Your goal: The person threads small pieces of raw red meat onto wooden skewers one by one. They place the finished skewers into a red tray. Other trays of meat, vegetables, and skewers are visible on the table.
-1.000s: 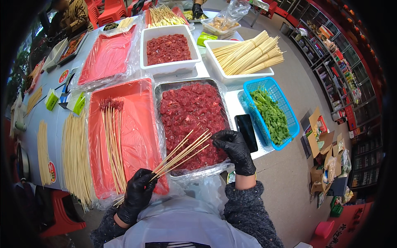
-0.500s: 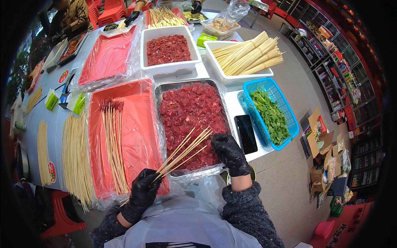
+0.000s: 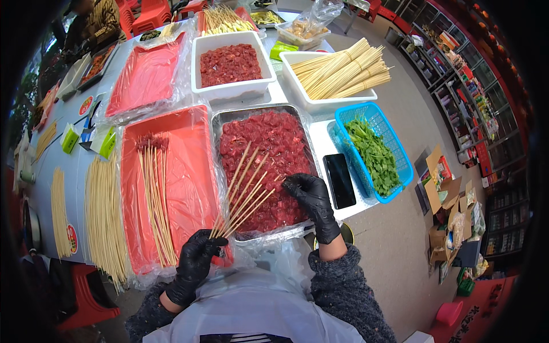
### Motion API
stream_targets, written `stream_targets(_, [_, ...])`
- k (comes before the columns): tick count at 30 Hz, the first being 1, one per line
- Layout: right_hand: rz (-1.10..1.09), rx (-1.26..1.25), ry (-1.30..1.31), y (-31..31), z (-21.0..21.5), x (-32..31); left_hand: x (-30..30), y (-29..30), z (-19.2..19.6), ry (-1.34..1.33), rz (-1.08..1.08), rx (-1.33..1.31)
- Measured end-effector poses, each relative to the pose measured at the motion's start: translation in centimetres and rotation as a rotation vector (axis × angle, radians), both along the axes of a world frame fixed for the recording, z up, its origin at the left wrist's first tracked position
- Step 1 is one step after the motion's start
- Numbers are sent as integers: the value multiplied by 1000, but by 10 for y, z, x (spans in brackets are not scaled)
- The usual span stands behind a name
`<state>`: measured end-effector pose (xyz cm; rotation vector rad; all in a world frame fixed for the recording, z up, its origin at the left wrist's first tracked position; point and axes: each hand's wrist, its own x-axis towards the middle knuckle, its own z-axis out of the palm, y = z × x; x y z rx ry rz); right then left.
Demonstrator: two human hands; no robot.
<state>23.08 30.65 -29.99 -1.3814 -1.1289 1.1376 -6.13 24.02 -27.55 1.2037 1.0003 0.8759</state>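
Note:
My left hand (image 3: 195, 260), in a black glove, grips a fanned bunch of bamboo skewers (image 3: 243, 191) by their lower ends; the tips point up over the metal tray of diced raw meat (image 3: 263, 148). Gloved in black too, my right hand (image 3: 309, 193) rests on the meat at the tray's right side, its fingertips pinching at a piece next to a skewer tip. To the left, a red tray lined with plastic (image 3: 186, 171) carries several skewers loaded with meat (image 3: 154, 194).
A black phone (image 3: 339, 180) and a blue basket of greens (image 3: 374, 151) lie to the right. Behind stand a white tub of meat (image 3: 229, 63), a white tub of skewer bundles (image 3: 340, 71) and another red tray (image 3: 146, 74). Loose skewers (image 3: 106, 211) lie at left. Another person sits far left.
My right hand has slid left and slightly down across the meat toward the skewer tips. My left hand keeps hold of the skewer bunch, lifted a little.

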Motion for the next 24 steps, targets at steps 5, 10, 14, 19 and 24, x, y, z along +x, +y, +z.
stream_targets(5, [148,51,-446,-11,2,0,0,1,-1,-61,95,-78])
stream_targets(10, [447,406,-820,-8,-19,-23,-1,1,-3,-35,92,-60])
stream_targets(14, [483,489,-917,-4,-19,-34,-5,0,-8,-14,77,13])
stream_targets(19, [424,459,-1005,-1,-25,-35,-4,1,-6,-21,106,-47])
stream_targets(24, [329,283,-808,-3,-17,-25,-4,1,-5,-22,125,21])
